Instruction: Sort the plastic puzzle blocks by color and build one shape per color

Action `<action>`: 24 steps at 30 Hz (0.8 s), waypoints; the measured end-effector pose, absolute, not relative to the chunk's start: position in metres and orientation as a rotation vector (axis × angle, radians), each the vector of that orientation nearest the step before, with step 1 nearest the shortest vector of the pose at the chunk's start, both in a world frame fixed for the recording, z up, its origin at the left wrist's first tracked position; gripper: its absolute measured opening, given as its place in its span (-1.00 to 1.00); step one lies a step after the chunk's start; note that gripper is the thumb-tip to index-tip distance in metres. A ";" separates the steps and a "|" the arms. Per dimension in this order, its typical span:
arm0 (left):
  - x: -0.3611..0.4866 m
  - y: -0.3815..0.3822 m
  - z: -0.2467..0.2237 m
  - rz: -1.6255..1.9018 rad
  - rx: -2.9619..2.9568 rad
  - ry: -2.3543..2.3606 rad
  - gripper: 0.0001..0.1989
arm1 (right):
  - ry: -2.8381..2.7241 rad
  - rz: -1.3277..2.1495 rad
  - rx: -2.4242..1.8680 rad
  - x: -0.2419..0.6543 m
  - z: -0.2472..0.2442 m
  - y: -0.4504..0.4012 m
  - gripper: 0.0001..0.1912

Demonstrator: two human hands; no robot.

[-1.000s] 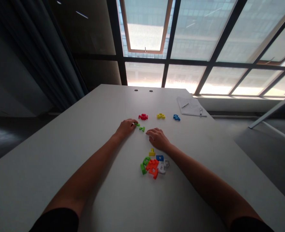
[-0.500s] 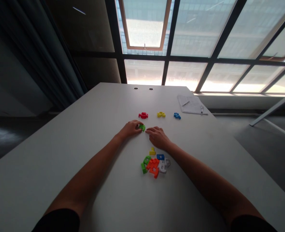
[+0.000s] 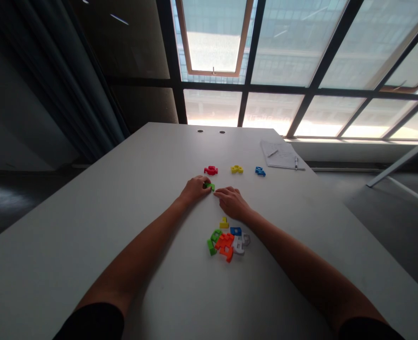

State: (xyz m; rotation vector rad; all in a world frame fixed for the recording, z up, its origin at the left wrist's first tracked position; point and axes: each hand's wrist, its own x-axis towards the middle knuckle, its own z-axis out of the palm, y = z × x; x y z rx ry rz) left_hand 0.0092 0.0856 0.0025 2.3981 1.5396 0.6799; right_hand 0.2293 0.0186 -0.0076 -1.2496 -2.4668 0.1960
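Beyond the left hand (image 3: 195, 188), on its outer side, a dark curtain (image 3: 53, 71) hangs past the edge of the white table (image 3: 173, 293). The left hand has its thumb and fingers pinched around a green piece (image 3: 211, 187), which lies on the table between the two hands. Fingers cover part of it, so I cannot tell whether it is one part or two, nor whether the right fingertips touch it.

Just past the left fingertips sits a red piece (image 3: 211, 170). Nearer the body than both hands, a loose cluster runs from green blocks (image 3: 212, 247) through orange pieces (image 3: 224, 241) and a yellow block (image 3: 224, 223) to a blue block (image 3: 235, 231) and white pieces (image 3: 238, 245).

The right hand (image 3: 233, 200) rests palm down, fingers loosely extended toward the green. Beyond it stand a yellow piece (image 3: 236, 169), then a blue piece (image 3: 260, 171), and, farther right, paper (image 3: 287, 158) with pens (image 3: 272, 153).
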 end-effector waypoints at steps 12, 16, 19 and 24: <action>0.023 0.081 -0.005 0.797 2.381 1.645 -0.81 | -2.512 0.192 -1.321 0.227 0.001 0.015 -0.44; 0.017 0.084 -0.006 0.781 2.388 1.572 -0.76 | -2.514 0.189 -1.317 0.227 0.000 0.016 -0.47; 0.011 0.086 -0.005 0.774 2.383 1.501 -0.63 | -2.500 0.181 -1.292 0.228 -0.003 0.017 -0.51; -0.002 0.073 0.002 0.819 2.368 1.482 -0.57 | -2.437 0.203 -1.235 0.232 -0.008 0.018 -0.60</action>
